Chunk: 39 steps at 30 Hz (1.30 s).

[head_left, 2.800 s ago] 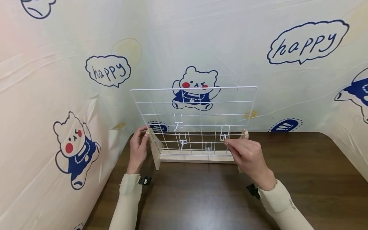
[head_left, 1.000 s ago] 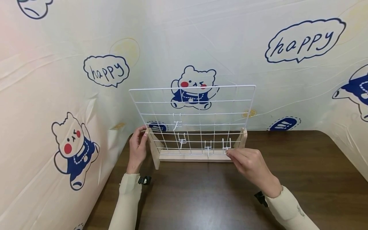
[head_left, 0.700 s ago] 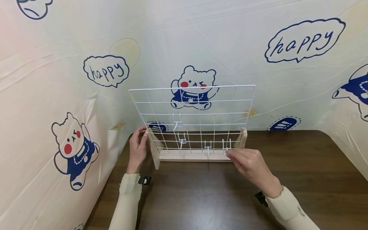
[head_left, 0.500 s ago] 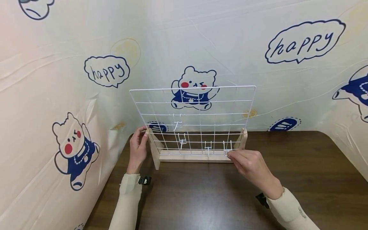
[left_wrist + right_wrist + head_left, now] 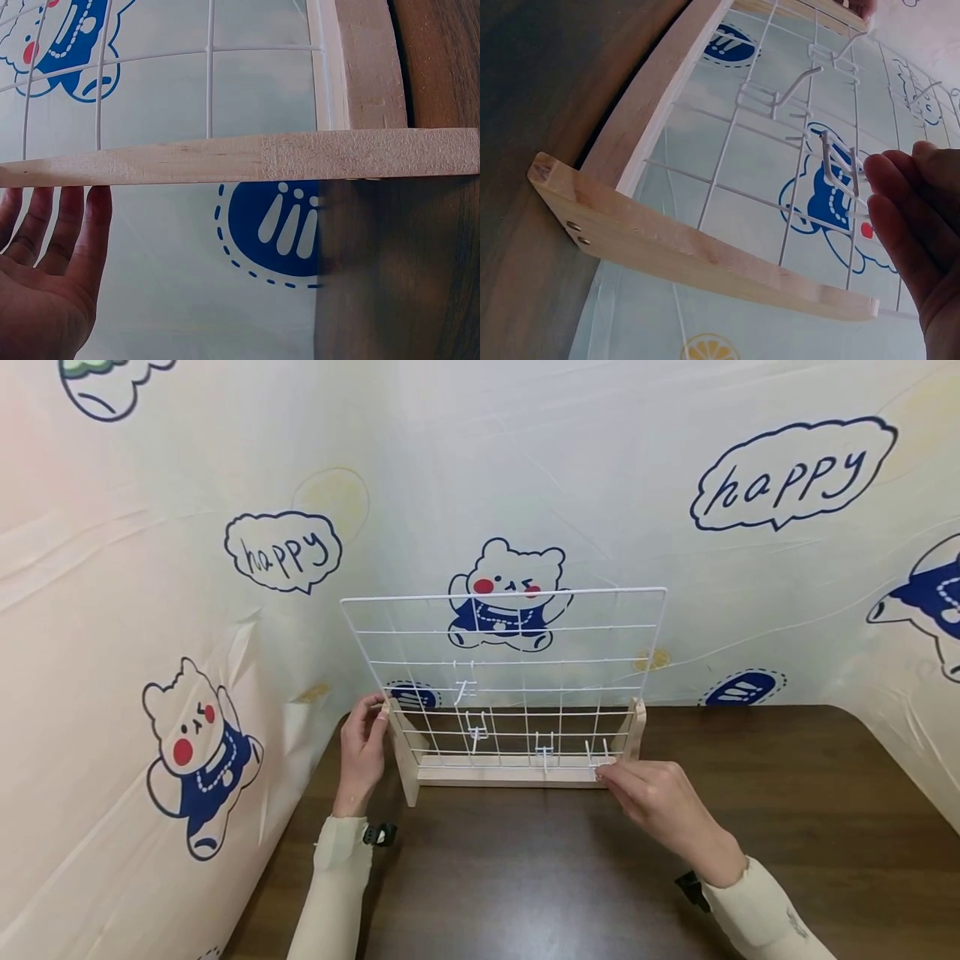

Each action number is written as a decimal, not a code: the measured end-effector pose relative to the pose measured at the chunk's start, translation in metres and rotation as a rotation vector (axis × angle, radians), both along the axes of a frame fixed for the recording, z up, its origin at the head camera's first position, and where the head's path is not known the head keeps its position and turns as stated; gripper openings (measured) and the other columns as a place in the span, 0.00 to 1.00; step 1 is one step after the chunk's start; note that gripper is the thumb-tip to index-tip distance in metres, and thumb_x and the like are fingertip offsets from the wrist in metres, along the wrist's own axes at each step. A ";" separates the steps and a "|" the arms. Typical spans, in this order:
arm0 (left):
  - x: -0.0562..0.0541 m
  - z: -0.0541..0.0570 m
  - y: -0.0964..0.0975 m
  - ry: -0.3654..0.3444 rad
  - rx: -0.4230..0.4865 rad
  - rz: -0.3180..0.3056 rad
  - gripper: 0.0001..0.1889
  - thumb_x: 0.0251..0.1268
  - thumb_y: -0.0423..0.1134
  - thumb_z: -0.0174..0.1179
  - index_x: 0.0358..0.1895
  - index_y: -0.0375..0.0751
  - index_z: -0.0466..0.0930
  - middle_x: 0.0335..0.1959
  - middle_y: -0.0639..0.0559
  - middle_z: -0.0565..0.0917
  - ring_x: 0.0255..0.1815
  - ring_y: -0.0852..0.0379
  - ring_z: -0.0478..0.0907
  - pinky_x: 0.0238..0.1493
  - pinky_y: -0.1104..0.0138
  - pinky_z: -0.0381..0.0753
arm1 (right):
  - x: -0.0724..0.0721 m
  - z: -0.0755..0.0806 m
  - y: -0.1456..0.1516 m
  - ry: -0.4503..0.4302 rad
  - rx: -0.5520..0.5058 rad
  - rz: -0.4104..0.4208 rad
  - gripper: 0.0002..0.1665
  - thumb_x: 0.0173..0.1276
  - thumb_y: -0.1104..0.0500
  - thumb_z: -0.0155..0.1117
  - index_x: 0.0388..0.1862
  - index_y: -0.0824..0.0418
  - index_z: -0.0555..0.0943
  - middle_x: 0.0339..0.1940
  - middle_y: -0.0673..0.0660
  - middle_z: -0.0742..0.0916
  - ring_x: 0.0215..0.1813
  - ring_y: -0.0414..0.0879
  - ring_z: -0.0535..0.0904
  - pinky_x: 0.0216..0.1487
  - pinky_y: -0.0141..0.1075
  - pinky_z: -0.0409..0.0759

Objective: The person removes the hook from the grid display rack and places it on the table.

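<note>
- Cloth [image 5: 637,539] hangs behind the grid, pale and patterned.
- Table [image 5: 480,877]: dark, below the grid.
- Grid [image 5: 504,594]: white wire, tilted.
- Stand [image 5: 510,774]: wooden, bearing the grid from below and at both ends.
- Right hand [image 5: 660,802], at the grid's lower right — fingertips pinching a hook [image 5: 840,157].
- Left hand [image 5: 362,756], at the grid's left end, fingers and thumb gripping the stand, as before.
- Upper hook [image 5: 466,686] and middle hook [image 5: 477,732] hang left of the grid's centre; lower hook [image 5: 545,751] near its bottom edge.
- Pinched hook: lower against the grid than moments ago, now near its bottom edge — so its place there seems unsettled. Whether its prongs catch the grid, I cannot tell.
</note>
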<state>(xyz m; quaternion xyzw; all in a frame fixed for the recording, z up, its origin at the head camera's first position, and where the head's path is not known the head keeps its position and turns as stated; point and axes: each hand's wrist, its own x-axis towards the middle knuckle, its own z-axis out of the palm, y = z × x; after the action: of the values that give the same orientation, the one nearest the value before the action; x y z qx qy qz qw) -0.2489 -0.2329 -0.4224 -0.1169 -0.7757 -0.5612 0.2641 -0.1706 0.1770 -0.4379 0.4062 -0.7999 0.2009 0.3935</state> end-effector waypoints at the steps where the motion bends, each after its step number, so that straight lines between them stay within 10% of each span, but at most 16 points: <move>1: 0.000 0.000 0.000 -0.004 -0.002 -0.001 0.15 0.79 0.28 0.50 0.59 0.22 0.77 0.54 0.26 0.81 0.47 0.64 0.78 0.46 0.82 0.73 | 0.000 -0.001 0.001 -0.003 0.007 0.000 0.28 0.86 0.53 0.43 0.38 0.62 0.88 0.28 0.52 0.91 0.28 0.42 0.87 0.28 0.37 0.85; 15: 0.000 -0.004 0.001 -0.002 -0.004 0.001 0.16 0.79 0.28 0.49 0.60 0.20 0.76 0.56 0.26 0.80 0.48 0.65 0.77 0.46 0.83 0.73 | 0.003 -0.012 0.007 -0.066 0.057 -0.009 0.27 0.86 0.52 0.44 0.37 0.61 0.88 0.28 0.50 0.91 0.26 0.38 0.85 0.28 0.35 0.84; 27: -0.001 -0.003 0.002 0.001 -0.021 0.004 0.15 0.79 0.29 0.49 0.59 0.22 0.76 0.55 0.27 0.80 0.47 0.61 0.77 0.46 0.81 0.72 | 0.001 -0.018 0.012 -0.127 0.115 -0.033 0.02 0.69 0.65 0.70 0.36 0.60 0.88 0.25 0.46 0.88 0.24 0.32 0.79 0.26 0.31 0.80; 39: -0.003 -0.005 0.000 -0.001 -0.018 0.015 0.15 0.79 0.29 0.49 0.60 0.23 0.76 0.56 0.26 0.81 0.47 0.59 0.77 0.45 0.81 0.72 | 0.000 -0.022 0.009 -0.198 0.187 -0.082 0.11 0.55 0.68 0.78 0.34 0.56 0.87 0.24 0.44 0.88 0.22 0.31 0.75 0.24 0.29 0.77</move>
<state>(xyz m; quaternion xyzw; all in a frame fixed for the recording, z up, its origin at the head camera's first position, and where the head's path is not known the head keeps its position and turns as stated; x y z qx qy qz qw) -0.2515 -0.2325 -0.4276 -0.1131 -0.7815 -0.5523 0.2672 -0.1702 0.1862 -0.4600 0.3864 -0.8659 0.1483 0.2808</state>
